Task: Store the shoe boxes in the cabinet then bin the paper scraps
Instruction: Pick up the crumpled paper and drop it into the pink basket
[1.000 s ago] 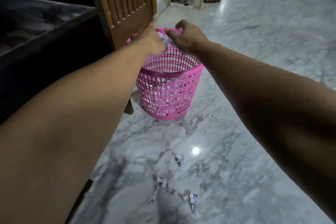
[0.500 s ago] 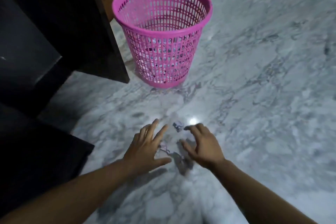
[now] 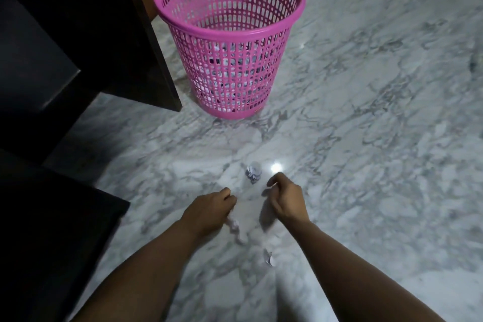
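Scrap-gathering stage here, down on the marble floor [image 3: 366,138], a short reach from the pink bin [image 3: 230,42]. Already some crumpled paper visible through the mesh at the bottom, so probably well into the binning part. No shoe boxes in sight.

Left hand [image 3: 209,208] curled round a twisted strip of paper [image 3: 235,227], tail of it trailing out below the palm and onto the floor. Right hand [image 3: 286,197] curled too, fingertips pinched in just beside the crumpled ball [image 3: 253,172] — can't tell if anything's actually held in there, bit blurry. One more small scrap [image 3: 269,260] lying loose between the forearms, closer to the body.

Tips for doing this bit well:
- bunch the strip fully into the left palm first, otherwise that dangling tail likely drops on the way over
- scoop the ball with the right, then sweep back for the small scrap before standing, saves a second trip
- drop from right above the rim, not a toss; light paper drifts, and the dark cabinet [image 3: 86,34] sits right next to the bin
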The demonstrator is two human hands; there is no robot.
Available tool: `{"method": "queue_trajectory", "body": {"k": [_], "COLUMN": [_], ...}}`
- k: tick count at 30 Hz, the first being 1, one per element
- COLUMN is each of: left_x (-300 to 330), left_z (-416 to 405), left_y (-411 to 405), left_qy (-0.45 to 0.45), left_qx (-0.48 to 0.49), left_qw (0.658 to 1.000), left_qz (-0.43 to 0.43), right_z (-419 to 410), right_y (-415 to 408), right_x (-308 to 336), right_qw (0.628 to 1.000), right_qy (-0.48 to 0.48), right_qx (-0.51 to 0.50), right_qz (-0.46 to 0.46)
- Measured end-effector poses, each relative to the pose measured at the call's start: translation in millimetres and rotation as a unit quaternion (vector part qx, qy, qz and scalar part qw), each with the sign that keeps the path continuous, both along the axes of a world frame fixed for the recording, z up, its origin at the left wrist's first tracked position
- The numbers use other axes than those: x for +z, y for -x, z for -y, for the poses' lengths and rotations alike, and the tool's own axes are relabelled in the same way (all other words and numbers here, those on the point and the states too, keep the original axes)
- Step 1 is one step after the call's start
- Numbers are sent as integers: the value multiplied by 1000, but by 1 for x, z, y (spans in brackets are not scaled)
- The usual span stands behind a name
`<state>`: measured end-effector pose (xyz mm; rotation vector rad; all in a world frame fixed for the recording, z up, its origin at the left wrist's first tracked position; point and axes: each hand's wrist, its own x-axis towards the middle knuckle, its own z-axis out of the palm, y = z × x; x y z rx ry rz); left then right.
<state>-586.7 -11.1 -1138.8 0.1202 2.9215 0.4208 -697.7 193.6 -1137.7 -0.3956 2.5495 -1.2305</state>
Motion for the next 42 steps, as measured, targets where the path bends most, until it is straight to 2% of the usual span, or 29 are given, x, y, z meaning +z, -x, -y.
{"method": "queue_trajectory", "body": {"k": [2, 4, 6, 9, 12, 14, 18, 22, 24, 26, 30, 36, 38, 42], "left_x": [3, 4, 3, 12, 24, 22, 13, 12, 13, 17, 17, 14, 13, 23], "left_z": [5, 8, 14, 17, 11, 7, 0, -11, -15, -20, -26, -31, -30, -25], "left_y": [5, 9, 11, 10, 7, 4, 1, 0, 1, 2, 2, -9, -13, -13], "left_qy": [-43, -102, -180, -256, -261, -257, -267, -224, -205, -178, -164, -178, -178, -221], "left_qx": [40, 132, 232, 310, 381, 413, 430, 394, 384, 376, 352, 313, 292, 283], "left_qw": [998, 986, 955, 912, 881, 869, 859, 889, 899, 909, 921, 932, 939, 933], "left_qz": [6, -7, -34, -79, -101, -93, -74, -65, -40, -37, -38, -37, -30, -17], "right_z": [10, 25, 38, 55, 68, 72, 54, 15, -3, -21, -56, -62, -51, -21], "right_y": [14, 31, 46, 53, 42, 31, 16, 3, -10, -27, -59, -66, -58, -38], "right_x": [8, 14, 18, 20, 10, 1, -9, -8, 0, 11, 13, -16, -10, 2], "right_qw": [1000, 1000, 996, 976, 936, 926, 950, 981, 981, 964, 894, 840, 853, 943], "right_qy": [9, -19, -84, -200, -296, -311, -260, -159, -142, -177, -276, -278, -256, -209], "right_qx": [-10, -21, -5, 82, 191, 212, 172, 110, 128, 190, 340, 437, 424, 236], "right_qz": [-9, -2, -4, -12, -19, -26, -12, -19, -32, -55, -94, -164, -165, -104]}}
